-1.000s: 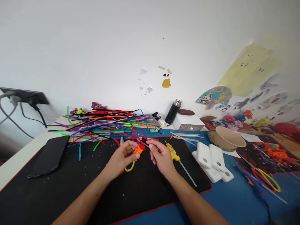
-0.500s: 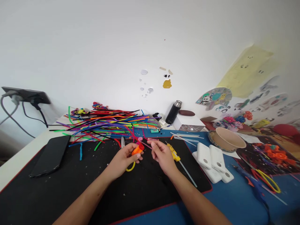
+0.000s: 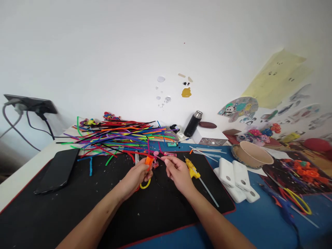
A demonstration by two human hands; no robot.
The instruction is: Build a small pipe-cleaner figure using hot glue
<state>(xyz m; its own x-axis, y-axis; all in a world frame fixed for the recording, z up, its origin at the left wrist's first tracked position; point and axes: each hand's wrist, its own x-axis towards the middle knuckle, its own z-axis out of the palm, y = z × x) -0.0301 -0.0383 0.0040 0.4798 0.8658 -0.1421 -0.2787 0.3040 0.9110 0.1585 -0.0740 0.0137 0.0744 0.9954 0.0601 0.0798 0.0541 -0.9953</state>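
Observation:
My left hand [image 3: 140, 172] is closed around a short orange tube-shaped piece [image 3: 149, 160], which stands nearly upright. My right hand [image 3: 178, 170] pinches the end of a thin pinkish-purple pipe cleaner [image 3: 160, 158] that runs left toward the orange piece; whether they touch, I cannot tell. Small pink pieces, one a round coil [image 3: 156, 153], lie just behind the two hands. A pair of scissors [image 3: 137, 157] is partly hidden by my left hand, its yellow loop showing below. A yellow glue gun [image 3: 192, 169] with a long glue stick lies right of my right hand.
Many coloured pipe cleaners [image 3: 116, 135] are heaped along the wall. A black phone [image 3: 57, 171] lies left on the black mat [image 3: 85, 211]. White boxy devices [image 3: 234, 178], a beige bowl [image 3: 252, 154] and a black bottle [image 3: 193, 123] stand to the right and back.
My left hand has tipped the orange piece more upright and shifted slightly left and down. Pink pieces behind it show more. My right hand stays nearly in place, still pinching.

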